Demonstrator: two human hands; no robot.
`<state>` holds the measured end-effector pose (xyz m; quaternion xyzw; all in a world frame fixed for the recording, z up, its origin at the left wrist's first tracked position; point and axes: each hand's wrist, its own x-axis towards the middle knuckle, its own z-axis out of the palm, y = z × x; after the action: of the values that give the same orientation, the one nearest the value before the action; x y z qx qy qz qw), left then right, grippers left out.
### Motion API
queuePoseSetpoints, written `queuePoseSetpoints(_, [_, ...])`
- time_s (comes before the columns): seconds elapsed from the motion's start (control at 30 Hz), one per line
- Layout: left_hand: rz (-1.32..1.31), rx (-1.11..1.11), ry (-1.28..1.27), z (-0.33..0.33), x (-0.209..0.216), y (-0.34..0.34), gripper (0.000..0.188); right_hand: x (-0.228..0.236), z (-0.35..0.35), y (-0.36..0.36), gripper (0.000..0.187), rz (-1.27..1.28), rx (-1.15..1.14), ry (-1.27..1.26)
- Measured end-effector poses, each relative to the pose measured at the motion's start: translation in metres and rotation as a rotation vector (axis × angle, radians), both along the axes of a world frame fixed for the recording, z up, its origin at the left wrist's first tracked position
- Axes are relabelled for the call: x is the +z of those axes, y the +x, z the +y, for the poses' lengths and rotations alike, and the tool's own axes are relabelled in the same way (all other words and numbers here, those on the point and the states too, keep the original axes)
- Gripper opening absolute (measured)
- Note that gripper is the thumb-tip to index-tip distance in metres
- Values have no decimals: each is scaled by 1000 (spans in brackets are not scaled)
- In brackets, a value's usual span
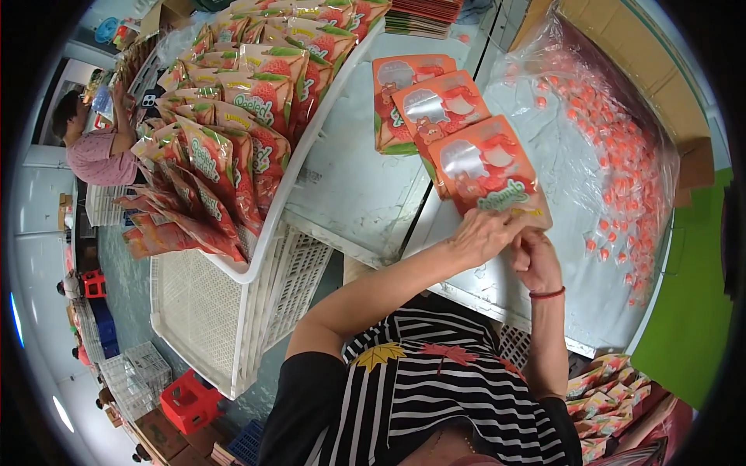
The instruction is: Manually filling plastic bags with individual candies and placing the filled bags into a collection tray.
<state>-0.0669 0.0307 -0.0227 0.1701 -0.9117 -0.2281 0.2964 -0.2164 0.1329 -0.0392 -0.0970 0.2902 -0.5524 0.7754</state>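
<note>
An orange-red stand-up pouch (475, 159) with a clear window lies on the pale table, overlapping two more pouches, a middle one (447, 105) and a farther one (388, 78). My left hand (483, 237) is closed on the near edge of the nearest pouch. Right beside it, my right hand (536, 262), a red cord at its wrist, has its fingers curled in at the pouch's near corner. Whatever those right fingers hold is hidden. To the right, a large clear plastic bag (571, 58) spills many small wrapped red candies (614, 155) across the table.
A white plastic tray (268, 241) full of upright pouches (206, 155) stands at left on stacked white crates (210, 311). Flat stacked pouches (423, 19) lie at the far edge. A gap splits the tabletop. Red stool (190, 400) on the floor; a person (101, 147) works far left.
</note>
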Motion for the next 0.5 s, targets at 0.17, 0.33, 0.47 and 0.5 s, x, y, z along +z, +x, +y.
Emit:
queuePoseSetpoints(0.17, [42,31,-18,15,1,-9,36,22,3,20,33,-14,-442,221])
queuePoseSetpoints(0.33, [11,-109,-23,41,11,-26,35,-19,17,-2,32,-163,-434,-60])
queuePoseSetpoints(0.47, [132,-183,14,41,19,-19,41,-11,13,3,38,-78,-376,-182])
queuePoseSetpoints(0.5, [133,-219,46,39,18,-13,54,-2,9,9,40,21,-391,-219])
